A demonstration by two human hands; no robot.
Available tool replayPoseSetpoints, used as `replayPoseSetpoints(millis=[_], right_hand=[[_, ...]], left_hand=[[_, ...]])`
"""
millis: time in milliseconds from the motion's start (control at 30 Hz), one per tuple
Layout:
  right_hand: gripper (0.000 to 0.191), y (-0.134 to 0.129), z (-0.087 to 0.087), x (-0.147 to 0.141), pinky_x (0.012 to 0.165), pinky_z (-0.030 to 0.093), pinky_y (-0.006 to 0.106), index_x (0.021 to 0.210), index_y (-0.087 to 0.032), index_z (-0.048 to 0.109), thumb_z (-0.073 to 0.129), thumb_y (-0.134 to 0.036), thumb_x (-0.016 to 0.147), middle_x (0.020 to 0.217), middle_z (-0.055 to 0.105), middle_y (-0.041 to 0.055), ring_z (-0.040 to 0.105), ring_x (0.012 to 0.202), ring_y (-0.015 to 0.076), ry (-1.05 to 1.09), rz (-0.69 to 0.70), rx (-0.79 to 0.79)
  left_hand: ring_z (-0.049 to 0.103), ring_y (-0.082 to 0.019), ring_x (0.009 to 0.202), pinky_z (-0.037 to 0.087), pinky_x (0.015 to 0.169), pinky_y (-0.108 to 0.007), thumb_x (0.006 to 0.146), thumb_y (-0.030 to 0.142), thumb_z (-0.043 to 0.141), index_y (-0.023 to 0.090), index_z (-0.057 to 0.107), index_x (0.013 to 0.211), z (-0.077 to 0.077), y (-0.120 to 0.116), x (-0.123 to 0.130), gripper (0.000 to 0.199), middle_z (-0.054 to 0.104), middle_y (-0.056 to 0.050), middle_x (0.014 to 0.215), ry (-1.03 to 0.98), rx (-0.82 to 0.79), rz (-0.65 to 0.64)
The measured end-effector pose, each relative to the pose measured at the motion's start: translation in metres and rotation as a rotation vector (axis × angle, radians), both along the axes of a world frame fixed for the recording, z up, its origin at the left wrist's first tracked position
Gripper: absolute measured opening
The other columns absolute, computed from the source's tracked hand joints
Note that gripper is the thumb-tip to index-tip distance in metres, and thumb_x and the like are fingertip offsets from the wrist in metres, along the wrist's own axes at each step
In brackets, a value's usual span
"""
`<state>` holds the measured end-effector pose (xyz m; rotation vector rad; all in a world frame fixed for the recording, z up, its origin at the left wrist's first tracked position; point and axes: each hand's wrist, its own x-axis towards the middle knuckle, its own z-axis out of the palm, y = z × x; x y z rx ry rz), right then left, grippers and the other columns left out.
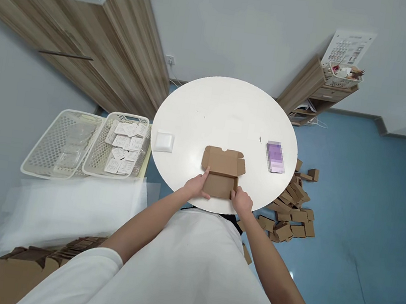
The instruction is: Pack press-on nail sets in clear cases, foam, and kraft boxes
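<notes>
An open brown cardboard box (pixel 220 185) lies near the front edge of the white round table (pixel 228 105), its lid (pixel 223 162) folded back away from me. My left hand (pixel 196 185) grips the box's left side, thumb along the wall and a finger at the near left corner. At the right wall, my right hand (pixel 242 201) holds the near right corner with the thumb inside. The inside of the box shows only bare cardboard. To the left on the table rests a small white padded packet (pixel 164 142). A blurred purple stack (pixel 275 157) lies at the right.
Left of the table stand two white plastic baskets, one with printed packets (pixel 125 142), one with clear packs (pixel 76 137). Plastic sheets (pixel 85 206) and flat cardboard (pixel 15 276) lie nearer me. Several brown boxes (pixel 292 212) are piled on the floor at right.
</notes>
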<state>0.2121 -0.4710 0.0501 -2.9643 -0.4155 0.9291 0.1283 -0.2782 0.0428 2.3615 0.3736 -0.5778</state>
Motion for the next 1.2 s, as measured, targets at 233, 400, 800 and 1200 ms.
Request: replayPoseSetpoints(millis=[233, 400, 800, 1200], right_hand=[[0.053, -0.017, 0.010, -0.011, 0.072, 0.039, 0.034, 0.125, -0.020, 0.035, 0.022, -0.053, 0.086, 0.105, 0.060, 0.0118, 0.056, 0.096, 0.0258, 0.045, -0.027, 0.124], [0.063, -0.030, 0.013, -0.008, 0.083, 0.037, 0.033, 0.135, -0.015, 0.024, 0.026, -0.053, 0.084, 0.119, 0.053, 0.0116, 0.050, 0.107, 0.0235, 0.055, -0.074, 0.301], [0.059, -0.033, 0.005, 0.001, 0.080, 0.046, 0.030, 0.132, -0.018, 0.032, 0.034, -0.049, 0.082, 0.129, 0.045, 0.0079, 0.056, 0.097, 0.0176, 0.299, -0.272, 0.672], [0.059, -0.051, 0.007, 0.034, 0.083, 0.045, 0.034, 0.124, -0.025, 0.047, 0.054, -0.052, 0.071, 0.131, 0.045, 0.0061, 0.048, 0.112, 0.0231, 0.465, -0.594, 0.921]], left_hand=[[0.053, -0.029, 0.099, 0.040, 0.075, -0.032, 0.062, 0.053, 0.064, 0.023, -0.005, 0.139, 0.003, -0.002, -0.011, 0.107, 0.046, -0.013, 0.113, -0.062, -0.009, -0.006], [0.051, -0.027, 0.104, 0.042, 0.078, -0.033, 0.066, 0.052, 0.061, 0.023, 0.003, 0.139, 0.007, -0.001, -0.028, 0.098, 0.045, -0.014, 0.120, -0.153, -0.118, 0.102], [0.060, -0.012, 0.078, 0.047, 0.079, -0.026, 0.076, 0.016, 0.047, 0.020, 0.050, 0.119, -0.017, -0.013, -0.036, 0.043, 0.060, -0.004, 0.101, -0.245, -0.358, 0.459], [0.058, -0.014, 0.083, 0.049, 0.078, -0.031, 0.073, 0.011, 0.052, 0.016, 0.050, 0.117, -0.026, -0.047, -0.010, 0.044, 0.059, -0.009, 0.105, -0.340, -0.409, 0.687]])
